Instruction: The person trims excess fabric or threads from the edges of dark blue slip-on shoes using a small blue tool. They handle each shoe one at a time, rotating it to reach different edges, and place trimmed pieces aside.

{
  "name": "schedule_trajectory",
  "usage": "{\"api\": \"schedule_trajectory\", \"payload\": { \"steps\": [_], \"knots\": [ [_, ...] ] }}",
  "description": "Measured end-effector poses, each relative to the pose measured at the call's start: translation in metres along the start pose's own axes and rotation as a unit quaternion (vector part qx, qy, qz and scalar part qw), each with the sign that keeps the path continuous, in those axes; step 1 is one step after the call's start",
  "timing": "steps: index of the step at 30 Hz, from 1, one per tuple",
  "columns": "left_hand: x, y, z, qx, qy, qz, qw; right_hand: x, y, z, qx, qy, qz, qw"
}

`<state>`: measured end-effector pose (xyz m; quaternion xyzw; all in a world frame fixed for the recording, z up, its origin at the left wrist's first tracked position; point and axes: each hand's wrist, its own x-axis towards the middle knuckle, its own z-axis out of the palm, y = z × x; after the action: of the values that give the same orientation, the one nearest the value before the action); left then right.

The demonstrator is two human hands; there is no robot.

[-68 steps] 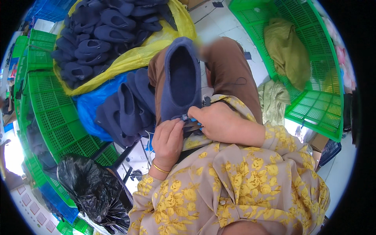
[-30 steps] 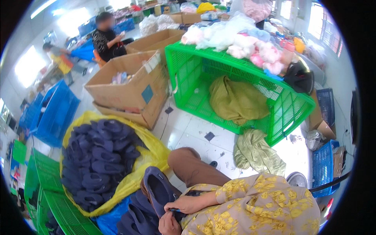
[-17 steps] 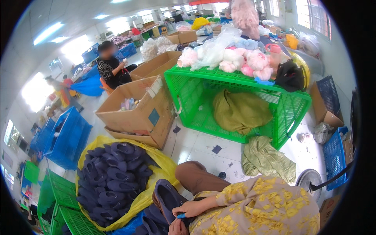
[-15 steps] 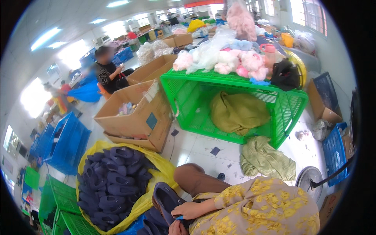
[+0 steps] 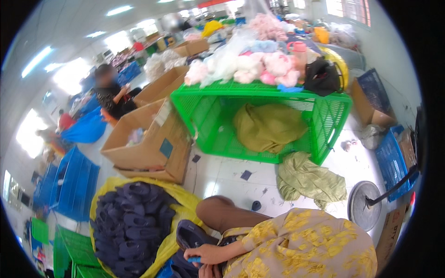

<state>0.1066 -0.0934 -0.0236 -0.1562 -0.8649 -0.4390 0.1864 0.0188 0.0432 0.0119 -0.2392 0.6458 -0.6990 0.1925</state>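
A dark navy clog-like shoe [image 5: 191,234] lies tilted by my lap, its opening facing up. My right hand [image 5: 206,254] reaches across the shoe's near end, fingers closed round a small blue thing [image 5: 193,259] whose kind I cannot make out. Just below it, at the lower edge, my left hand [image 5: 211,271] shows only in part. Its fingers are curled, and whatever they hold is hidden. To the left, a heap of similar navy shoes [image 5: 134,222] fills an opened yellow sack [image 5: 189,198]. More dark shoes lie partly hidden beside my hands.
Ahead lies a green crate [image 5: 259,92] on its side with an olive cloth bundle [image 5: 271,127] inside and pink plush pieces on top. Cardboard boxes [image 5: 143,143] and blue crates [image 5: 76,183] stand left. A round stand base [image 5: 364,208] is at right. Another person [image 5: 113,95] sits beyond.
The whole view has shifted, so surroundings sit further left. My right hand has moved over the shoe's near end, and the blue thing now shows more clearly beyond its fingers.
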Motion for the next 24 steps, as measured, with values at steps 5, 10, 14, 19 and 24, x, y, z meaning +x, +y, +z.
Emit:
{"api": "schedule_trajectory", "payload": {
  "steps": [5, 10, 14, 19, 24],
  "knots": [
    [0.034, -0.017, -0.018, 0.041, -0.009, -0.059, 0.997, -0.009, 0.017, -0.004, -0.022, 0.07, -0.052, 0.996],
    [0.081, -0.014, -0.051, 0.308, -0.34, 0.1, 0.883, -0.013, 0.003, 0.0, -0.054, 0.039, -0.021, 0.998],
    [0.103, -0.017, -0.053, 0.332, -0.333, 0.185, 0.863, -0.015, -0.013, -0.009, -0.045, 0.059, -0.024, 0.997],
    [0.104, -0.004, -0.026, 0.189, -0.236, 0.036, 0.953, -0.02, -0.046, -0.036, -0.07, 0.171, -0.027, 0.982],
    [0.095, 0.012, 0.03, 0.025, -0.191, -0.179, 0.965, -0.037, 0.001, -0.068, 0.145, 0.229, 0.066, 0.96]
  ]
}}
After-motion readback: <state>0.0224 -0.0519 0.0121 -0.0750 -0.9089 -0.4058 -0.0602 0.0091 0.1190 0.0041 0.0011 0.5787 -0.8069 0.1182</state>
